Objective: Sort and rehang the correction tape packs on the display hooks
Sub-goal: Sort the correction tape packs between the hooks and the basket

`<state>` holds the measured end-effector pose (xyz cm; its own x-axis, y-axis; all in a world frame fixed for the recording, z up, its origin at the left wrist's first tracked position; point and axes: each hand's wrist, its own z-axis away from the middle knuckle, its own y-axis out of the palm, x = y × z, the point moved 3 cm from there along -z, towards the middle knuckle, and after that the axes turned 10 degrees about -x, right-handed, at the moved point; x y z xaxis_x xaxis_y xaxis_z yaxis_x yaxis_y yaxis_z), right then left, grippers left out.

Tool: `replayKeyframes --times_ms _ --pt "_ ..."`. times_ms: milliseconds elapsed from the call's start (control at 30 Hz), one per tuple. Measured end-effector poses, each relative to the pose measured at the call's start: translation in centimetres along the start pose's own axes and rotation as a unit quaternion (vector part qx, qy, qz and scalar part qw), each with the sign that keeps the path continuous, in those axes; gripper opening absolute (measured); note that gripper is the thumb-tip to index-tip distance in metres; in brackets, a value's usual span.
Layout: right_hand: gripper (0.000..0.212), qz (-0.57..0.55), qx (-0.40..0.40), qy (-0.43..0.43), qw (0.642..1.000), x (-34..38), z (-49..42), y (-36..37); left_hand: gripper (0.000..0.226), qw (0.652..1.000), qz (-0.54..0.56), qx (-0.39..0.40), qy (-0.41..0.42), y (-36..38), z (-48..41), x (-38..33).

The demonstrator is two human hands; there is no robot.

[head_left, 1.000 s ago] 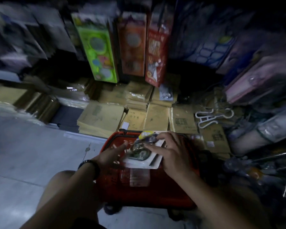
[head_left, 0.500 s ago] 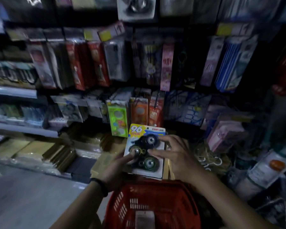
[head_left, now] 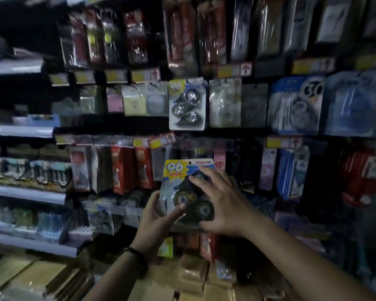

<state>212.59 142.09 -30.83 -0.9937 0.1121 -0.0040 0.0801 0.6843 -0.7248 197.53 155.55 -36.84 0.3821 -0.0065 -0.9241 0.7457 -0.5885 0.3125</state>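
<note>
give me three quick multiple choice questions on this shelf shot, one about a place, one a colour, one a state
1. Where is the hung pack of the same kind, relative to the held pack?
A) below it
B) above it on the display
C) on the floor

2. What colour is the burst behind the "96" on the held pack?
A) yellow
B) red
C) green

3. How is the held pack supported?
A) hanging on a hook
B) lying in a basket
C) gripped by the left hand and the right hand

Key:
1 B, the same 96 pack hangs higher up the display.
2 A, the burst at its top left corner is yellow.
3 C, both hands clasp it in front of the shelves.
</note>
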Motion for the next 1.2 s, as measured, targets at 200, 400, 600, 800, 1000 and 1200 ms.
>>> replayKeyframes --times_ms 200,400,600,800,1000,1200 --pt "0.113 0.058 -0.035 0.014 0.998 -1.3 -7.9 -3.4 0.032 0.997 0.048 -0.027 -0.059 -1.2 -5.4 -4.3" --pt "0.111 0.136 -0.065 0.008 0.989 -2.3 -15.7 -5.1 0.016 0.972 -0.061 -0.163 0.155 -3.7 -11.5 -9.8" --pt "0.107 0.202 -0.077 0.027 0.976 -2.6 -20.6 -5.0 0.023 0.909 -0.173 -0.273 0.263 -5.7 -13.3 -13.8" --pt "0.106 0.274 -0.078 0.007 0.959 -2.7 -24.0 -4.6 0.018 0.924 -0.135 -0.227 0.275 -5.1 -14.4 -15.4" --pt "0.107 0.287 -0.082 0.038 0.954 -3.3 -25.9 -3.9 0.017 0.94 -0.089 -0.184 0.273 -4.3 -15.3 -15.6" --pt "0.111 0.279 -0.092 0.051 0.954 -3.7 -26.0 -3.8 0.015 0.962 -0.054 -0.129 0.234 -3.6 -16.1 -14.7"
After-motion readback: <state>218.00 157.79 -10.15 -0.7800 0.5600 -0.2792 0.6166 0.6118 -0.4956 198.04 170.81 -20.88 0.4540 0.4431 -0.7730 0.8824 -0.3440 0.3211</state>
